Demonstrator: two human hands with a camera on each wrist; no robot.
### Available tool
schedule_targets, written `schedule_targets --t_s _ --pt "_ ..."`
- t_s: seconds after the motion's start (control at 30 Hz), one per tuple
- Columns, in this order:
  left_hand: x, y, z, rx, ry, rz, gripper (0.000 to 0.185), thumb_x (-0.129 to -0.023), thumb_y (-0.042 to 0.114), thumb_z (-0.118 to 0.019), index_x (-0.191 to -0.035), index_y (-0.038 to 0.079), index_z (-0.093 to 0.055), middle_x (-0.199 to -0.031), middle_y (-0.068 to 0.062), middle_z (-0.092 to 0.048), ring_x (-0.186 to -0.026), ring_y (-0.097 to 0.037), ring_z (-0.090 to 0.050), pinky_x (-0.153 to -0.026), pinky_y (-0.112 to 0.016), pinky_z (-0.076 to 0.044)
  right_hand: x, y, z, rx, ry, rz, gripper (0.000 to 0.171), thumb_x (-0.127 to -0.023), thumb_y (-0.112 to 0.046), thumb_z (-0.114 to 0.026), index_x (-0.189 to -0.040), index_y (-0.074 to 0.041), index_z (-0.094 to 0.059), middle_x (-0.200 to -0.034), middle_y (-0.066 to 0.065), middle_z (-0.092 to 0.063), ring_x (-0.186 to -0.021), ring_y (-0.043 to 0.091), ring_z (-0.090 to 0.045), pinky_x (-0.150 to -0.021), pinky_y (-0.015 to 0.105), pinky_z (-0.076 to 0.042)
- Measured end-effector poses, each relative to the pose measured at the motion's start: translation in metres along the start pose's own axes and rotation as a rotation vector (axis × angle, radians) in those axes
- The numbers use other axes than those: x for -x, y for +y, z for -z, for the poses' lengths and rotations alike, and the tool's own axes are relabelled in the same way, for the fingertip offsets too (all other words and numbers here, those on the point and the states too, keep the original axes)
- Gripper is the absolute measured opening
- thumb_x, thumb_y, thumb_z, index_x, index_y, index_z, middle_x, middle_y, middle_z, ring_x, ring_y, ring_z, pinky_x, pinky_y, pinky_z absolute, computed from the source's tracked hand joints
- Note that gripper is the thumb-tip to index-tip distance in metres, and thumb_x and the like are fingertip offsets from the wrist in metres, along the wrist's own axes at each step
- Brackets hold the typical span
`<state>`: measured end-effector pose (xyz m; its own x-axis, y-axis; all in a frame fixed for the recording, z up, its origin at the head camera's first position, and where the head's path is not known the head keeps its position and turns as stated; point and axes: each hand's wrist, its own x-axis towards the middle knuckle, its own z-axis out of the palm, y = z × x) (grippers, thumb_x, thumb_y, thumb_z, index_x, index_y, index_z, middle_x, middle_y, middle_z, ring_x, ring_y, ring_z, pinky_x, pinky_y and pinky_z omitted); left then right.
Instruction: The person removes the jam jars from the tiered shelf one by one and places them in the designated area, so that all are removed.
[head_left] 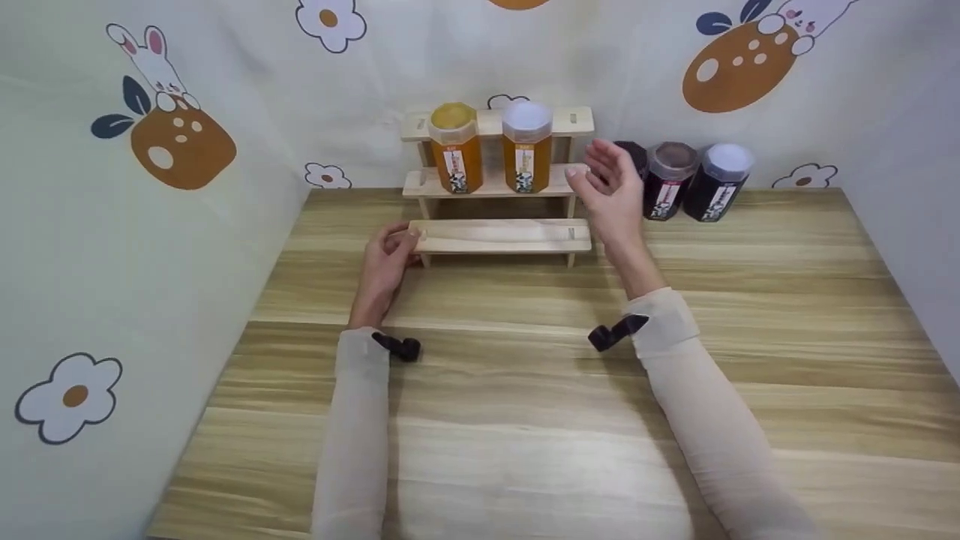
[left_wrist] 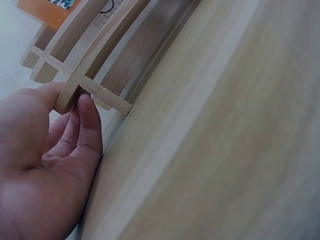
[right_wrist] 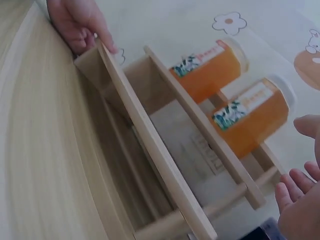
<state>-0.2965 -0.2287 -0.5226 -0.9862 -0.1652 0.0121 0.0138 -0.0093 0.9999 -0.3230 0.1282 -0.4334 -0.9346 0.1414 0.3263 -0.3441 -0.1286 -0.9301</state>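
Observation:
A three-tier wooden display rack (head_left: 502,237) stands on the table against the back wall. My left hand (head_left: 384,268) pinches the left end of its lowest shelf, thumb on top and fingers below, as the left wrist view shows. On the middle tier stand two jars with amber contents, one yellow-lidded jar (head_left: 457,154) and one white-lidded jar (head_left: 526,154). To the right of the rack my right hand (head_left: 616,202) is held up with loosely bent fingers, apart from the rack in the right wrist view and holding nothing.
Right of the rack stand a dark jar (head_left: 634,155) partly hidden by my right hand, a dark red jar (head_left: 666,184) and a white-lidded dark jar (head_left: 720,184). A patterned cloth wall (head_left: 420,60) encloses the wood-grain table (head_left: 510,420) at the back and sides.

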Motion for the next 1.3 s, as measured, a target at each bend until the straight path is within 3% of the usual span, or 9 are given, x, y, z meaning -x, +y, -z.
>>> schedule_targets --t_s 0.13,0.37,0.7,0.9,1.1,1.3 --pt "0.001 -0.002 -0.003 0.008 -0.004 0.003 0.049 -0.107 0.027 -0.072 -0.145 -0.001 -0.057 -0.123 -0.013 -0.070 -0.103 -0.014 -0.070 -0.085 -0.024 -0.063 0.004 0.006 -0.012 -0.011 -0.046 -0.004 0.067 -0.094 -0.005 -0.082 -0.153 0.002 -0.050 -0.156 0.026 -0.055 -0.147 0.039 -0.053 -0.126 0.043 -0.046" --pt "0.002 -0.006 -0.006 -0.002 -0.008 -0.002 0.046 -0.107 0.027 -0.071 -0.142 -0.001 -0.059 -0.121 -0.012 -0.072 -0.102 -0.013 -0.070 -0.085 -0.024 -0.063 0.008 0.013 -0.021 0.047 -0.106 -0.046 0.071 -0.092 -0.007 -0.086 -0.154 -0.003 -0.050 -0.155 0.019 -0.057 -0.145 0.032 -0.055 -0.126 0.038 -0.046" --pt "0.001 -0.006 0.000 0.004 0.001 -0.012 0.045 -0.108 0.025 -0.070 -0.144 -0.001 -0.059 -0.114 -0.007 -0.072 -0.098 -0.011 -0.070 -0.086 -0.024 -0.062 -0.011 0.008 -0.044 0.334 -0.182 -0.040 0.088 -0.091 -0.025 -0.090 -0.161 -0.007 -0.040 -0.159 0.013 -0.053 -0.146 0.024 -0.053 -0.126 0.032 -0.043" --pt "0.001 -0.002 -0.002 0.016 -0.002 -0.010 0.044 -0.108 0.023 -0.069 -0.143 -0.002 -0.058 -0.114 -0.009 -0.073 -0.096 -0.012 -0.072 -0.086 -0.024 -0.063 -0.013 0.008 -0.058 0.489 -0.119 -0.036 0.091 -0.090 -0.036 -0.091 -0.161 -0.010 -0.041 -0.158 0.010 -0.056 -0.143 0.021 -0.056 -0.123 0.030 -0.046" --pt "-0.001 -0.003 -0.002 0.009 -0.003 -0.007 0.045 -0.109 0.025 -0.069 -0.143 -0.001 -0.057 -0.125 -0.017 -0.071 -0.100 -0.014 -0.073 -0.086 -0.025 -0.064 -0.009 0.010 -0.062 0.509 -0.046 -0.032 0.084 -0.091 -0.036 -0.090 -0.158 -0.012 -0.046 -0.156 0.008 -0.059 -0.143 0.019 -0.057 -0.122 0.029 -0.047" --pt "-0.001 -0.002 0.000 0.008 0.001 -0.006 0.045 -0.108 0.024 -0.070 -0.143 -0.002 -0.058 -0.123 -0.016 -0.072 -0.098 -0.014 -0.072 -0.087 -0.025 -0.064 -0.006 0.008 -0.059 0.434 -0.013 -0.054 0.082 -0.089 -0.030 -0.093 -0.156 -0.009 -0.050 -0.154 0.011 -0.062 -0.140 0.021 -0.061 -0.120 0.028 -0.050"
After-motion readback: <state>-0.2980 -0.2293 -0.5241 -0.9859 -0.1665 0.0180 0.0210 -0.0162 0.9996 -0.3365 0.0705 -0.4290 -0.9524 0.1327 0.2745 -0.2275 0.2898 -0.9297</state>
